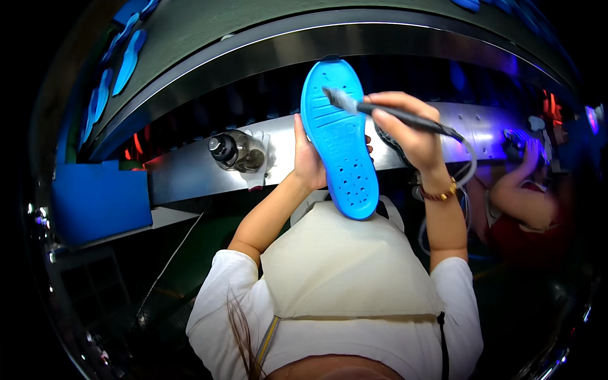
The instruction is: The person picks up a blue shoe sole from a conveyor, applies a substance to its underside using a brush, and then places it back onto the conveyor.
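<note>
Blue shoe sole [345,142], grooved and perforated, is seen in the head view held upright in front of the person's cream apron [345,266], its wide end uppermost. The left hand [308,161] grips it by the edge, fingers behind. The right hand [411,130] is closed around the black handle of a brush [342,100]; the bristles lie over the sole's upper part, contact not confirmable. A hose [470,161] runs from the handle's end. On the metal desk [183,171], a dark-capped bottle [240,152] stands left of the sole. A co-worker [522,199] sits at right.
</note>
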A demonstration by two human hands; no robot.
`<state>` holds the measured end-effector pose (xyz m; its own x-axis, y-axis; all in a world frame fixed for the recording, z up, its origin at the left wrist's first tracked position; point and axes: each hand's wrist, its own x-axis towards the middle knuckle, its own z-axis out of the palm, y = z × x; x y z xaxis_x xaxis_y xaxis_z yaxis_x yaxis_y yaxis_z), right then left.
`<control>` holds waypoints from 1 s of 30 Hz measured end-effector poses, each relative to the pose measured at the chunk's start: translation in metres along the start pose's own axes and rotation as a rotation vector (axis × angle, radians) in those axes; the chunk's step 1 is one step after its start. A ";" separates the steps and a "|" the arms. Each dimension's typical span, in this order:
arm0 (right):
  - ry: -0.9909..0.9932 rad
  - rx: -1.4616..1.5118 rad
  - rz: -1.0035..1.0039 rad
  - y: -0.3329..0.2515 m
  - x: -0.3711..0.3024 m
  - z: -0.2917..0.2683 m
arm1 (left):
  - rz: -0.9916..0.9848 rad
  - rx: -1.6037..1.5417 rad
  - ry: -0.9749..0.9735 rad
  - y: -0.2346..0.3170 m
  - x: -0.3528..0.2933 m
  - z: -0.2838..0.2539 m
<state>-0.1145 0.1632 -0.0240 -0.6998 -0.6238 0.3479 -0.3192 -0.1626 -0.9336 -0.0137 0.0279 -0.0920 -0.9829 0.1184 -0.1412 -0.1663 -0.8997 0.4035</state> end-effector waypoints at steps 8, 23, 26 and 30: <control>-0.283 0.083 -0.105 -0.007 -0.011 -0.015 | 0.169 0.058 0.209 0.003 0.010 0.019; -0.471 -0.176 -0.231 -0.014 -0.034 -0.023 | 0.464 0.145 -0.074 0.039 0.026 0.012; -0.213 -0.220 -0.204 -0.001 -0.035 -0.026 | 0.468 0.161 0.039 0.040 0.025 0.023; -0.466 -0.186 -0.207 -0.010 -0.046 -0.024 | 0.472 0.282 -0.175 0.049 0.023 0.015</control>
<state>-0.0946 0.2119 -0.0287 -0.2668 -0.8728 0.4088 -0.5572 -0.2064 -0.8043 -0.0455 -0.0073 -0.0620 -0.9503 -0.1794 0.2543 0.3021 -0.7277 0.6157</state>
